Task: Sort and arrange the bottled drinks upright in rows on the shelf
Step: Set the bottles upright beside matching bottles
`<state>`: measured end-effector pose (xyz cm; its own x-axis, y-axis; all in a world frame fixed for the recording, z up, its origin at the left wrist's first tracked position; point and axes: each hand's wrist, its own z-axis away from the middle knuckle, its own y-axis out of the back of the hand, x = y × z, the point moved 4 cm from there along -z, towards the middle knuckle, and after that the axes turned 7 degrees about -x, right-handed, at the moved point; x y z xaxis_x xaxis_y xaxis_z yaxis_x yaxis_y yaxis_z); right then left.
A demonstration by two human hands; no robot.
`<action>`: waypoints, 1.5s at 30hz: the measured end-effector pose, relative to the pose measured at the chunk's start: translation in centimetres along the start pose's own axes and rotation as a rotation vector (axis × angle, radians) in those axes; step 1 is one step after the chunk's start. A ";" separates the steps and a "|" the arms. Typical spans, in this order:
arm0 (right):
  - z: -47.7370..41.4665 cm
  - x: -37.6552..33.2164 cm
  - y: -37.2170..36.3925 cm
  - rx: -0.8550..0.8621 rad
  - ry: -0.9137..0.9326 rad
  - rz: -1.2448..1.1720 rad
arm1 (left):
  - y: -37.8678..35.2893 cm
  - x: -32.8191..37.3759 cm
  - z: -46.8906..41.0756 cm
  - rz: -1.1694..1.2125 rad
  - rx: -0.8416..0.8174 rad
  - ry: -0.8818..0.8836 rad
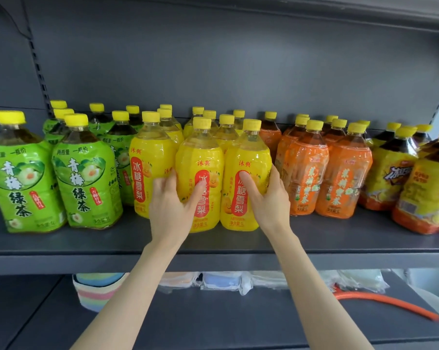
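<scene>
Gripping two front bottles side by side, the left hand (171, 210) curls round a yellow bottle (200, 155), thumb across its red label, and the right hand (272, 203) holds the neighbouring yellow bottle (248, 155) the same way. Both stand upright and touching near the front of the grey shelf (62, 261), with more yellow bottles in rows behind. Green bottles (84, 178) stand in rows to the left, orange bottles (306, 173) to the right, and dark-tea bottles (420, 195) at the far right. Below lie a striped cloth (95, 291) and an orange cord (380, 303).
</scene>
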<state>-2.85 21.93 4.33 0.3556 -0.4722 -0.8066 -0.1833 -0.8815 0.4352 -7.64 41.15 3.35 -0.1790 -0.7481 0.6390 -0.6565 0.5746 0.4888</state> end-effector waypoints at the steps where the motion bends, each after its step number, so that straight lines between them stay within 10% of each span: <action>1: 0.4 -0.4 0.3 -0.029 0.005 0.036 | 0.3 0.0 0.2 -0.004 -0.030 -0.011; 17: 8.4 -11.2 -1.3 -0.046 0.292 0.005 | 14.8 0.6 4.5 0.165 0.004 -0.170; 45: 21.3 -35.5 -43.7 -0.341 0.349 -0.295 | 50.1 -31.9 4.7 0.091 0.163 0.023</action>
<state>-27.02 77.06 5.46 0.6393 -0.1253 -0.7587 0.2555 -0.8960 0.3633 -38.28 92.23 4.70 -0.2275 -0.6867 0.6904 -0.7491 0.5764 0.3266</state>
